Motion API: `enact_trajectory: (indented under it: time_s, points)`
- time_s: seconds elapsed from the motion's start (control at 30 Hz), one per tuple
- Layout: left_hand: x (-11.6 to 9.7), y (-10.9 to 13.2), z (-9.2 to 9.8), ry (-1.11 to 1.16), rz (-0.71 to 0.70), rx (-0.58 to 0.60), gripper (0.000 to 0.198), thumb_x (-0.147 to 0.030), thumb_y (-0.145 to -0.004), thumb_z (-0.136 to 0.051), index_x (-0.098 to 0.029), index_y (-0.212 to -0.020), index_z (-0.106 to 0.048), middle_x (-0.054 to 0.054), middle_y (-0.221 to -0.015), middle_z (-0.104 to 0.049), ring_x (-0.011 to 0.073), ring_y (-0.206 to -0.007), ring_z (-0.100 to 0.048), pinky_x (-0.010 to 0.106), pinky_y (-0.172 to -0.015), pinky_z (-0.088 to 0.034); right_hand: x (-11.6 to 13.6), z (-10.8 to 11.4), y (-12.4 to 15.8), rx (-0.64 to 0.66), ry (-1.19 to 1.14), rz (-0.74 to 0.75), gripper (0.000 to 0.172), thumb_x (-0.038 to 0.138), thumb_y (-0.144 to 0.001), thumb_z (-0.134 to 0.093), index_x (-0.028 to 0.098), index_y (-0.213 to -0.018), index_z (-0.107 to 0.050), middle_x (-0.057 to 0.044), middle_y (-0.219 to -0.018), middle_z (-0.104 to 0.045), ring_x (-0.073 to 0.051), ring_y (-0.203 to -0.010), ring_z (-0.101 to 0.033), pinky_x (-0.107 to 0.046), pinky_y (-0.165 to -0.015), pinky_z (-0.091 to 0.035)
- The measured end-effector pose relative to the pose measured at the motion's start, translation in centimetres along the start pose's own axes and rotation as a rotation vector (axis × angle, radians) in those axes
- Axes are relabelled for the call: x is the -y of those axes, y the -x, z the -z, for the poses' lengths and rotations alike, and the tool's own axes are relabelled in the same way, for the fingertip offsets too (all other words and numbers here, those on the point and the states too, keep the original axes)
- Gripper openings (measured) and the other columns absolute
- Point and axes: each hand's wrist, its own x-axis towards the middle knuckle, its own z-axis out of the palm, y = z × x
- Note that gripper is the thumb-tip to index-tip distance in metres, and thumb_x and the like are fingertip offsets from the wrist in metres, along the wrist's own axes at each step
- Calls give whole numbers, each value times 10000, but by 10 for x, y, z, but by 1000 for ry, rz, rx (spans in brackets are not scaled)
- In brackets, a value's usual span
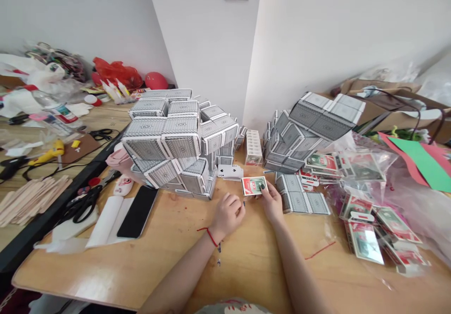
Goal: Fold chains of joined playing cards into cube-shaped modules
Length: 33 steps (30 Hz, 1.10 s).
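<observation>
My right hand [273, 202] grips a red and green pack of playing cards [254, 186] by its right end, thumb on top. Just left of it, my left hand [229, 214] is curled closed with its back toward me, and whatever its fingers may hold is hidden. Beyond my hands lies a small pile of loose playing cards [230, 171], with a two of spades face up. To the left rises a stack of boxes built from grey-backed cards [165, 137]. A similar stack [299, 130] stands at the right, and joined card boxes [299, 196] lie beside my right hand.
Several packaged card decks [366, 241] are scattered at the right. A block of card packs [253, 145] stands between the stacks. On the left are a black phone [138, 211], black scissors [80, 204], wooden sticks [30, 200] and a yellow glue gun [49, 153].
</observation>
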Motion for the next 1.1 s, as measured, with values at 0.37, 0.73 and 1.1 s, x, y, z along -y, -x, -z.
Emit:
enact_trajectory:
  time_s: [0.37, 0.73, 1.1]
  points:
    - [8, -6, -5, 542, 398, -115, 286, -136, -724, -580, -216, -995, -622, 69, -1011, -647, 234, -971, -573, 379, -879, -422, 8, 7, 2, 129, -124, -27, 300, 353, -677, -690, 207, -934, -641, -23, -816, -613, -122, -607, -506, -266, -571, -423]
    - [16, -29, 4, 1015, 696, 70, 331, -319, -727, -651, -153, -1010, -696, 91, -1102, -673, 264, -1066, -591, 398, -976, -401, 8, 4, 4, 209, -4, -45, 273, 397, -725, -670, 172, -879, -657, -13, -711, -582, -114, -569, -441, -257, -542, -369]
    - [29, -28, -2, 1285, 723, 130, 401, -310, -665, -729, -137, -1025, -688, 117, -1159, -638, 265, -1123, -559, 410, -1033, -341, 6, 4, 6, 224, 44, -4, 318, 402, -750, -648, 181, -980, -641, -6, -736, -590, -119, -586, -474, -266, -576, -398]
